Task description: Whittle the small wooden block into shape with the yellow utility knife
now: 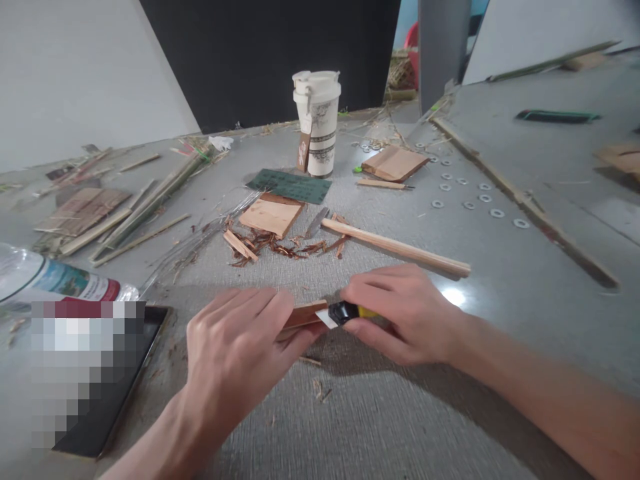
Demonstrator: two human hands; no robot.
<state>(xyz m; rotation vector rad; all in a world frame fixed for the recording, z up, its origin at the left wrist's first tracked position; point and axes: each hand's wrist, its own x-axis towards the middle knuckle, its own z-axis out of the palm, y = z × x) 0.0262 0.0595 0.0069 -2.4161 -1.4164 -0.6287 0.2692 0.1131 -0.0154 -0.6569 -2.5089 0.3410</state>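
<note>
My left hand (pixel 240 337) is closed round a small strip of wood (pixel 303 315), and its fingers cover much of the piece. In my right hand (pixel 400 313) is a yellow and black utility knife (pixel 345 312), its blade at the right end of the strip. Small shavings (pixel 321 391) lie on the surface below. Just beyond my hands are a hammer (pixel 395 247) with a wooden handle, a square wood block (pixel 273 215) and a heap of brown bark shavings (pixel 285 248).
A lidded white cup (pixel 320 127) stands behind a green sheet (pixel 290 185). Several metal washers (pixel 484 198) lie right of another wood block (pixel 395 163). A long wooden stick (pixel 525 200) crosses the right side. At left are a plastic bottle (pixel 70 279) and a dark-edged, partly pixelated flat object (pixel 115 400).
</note>
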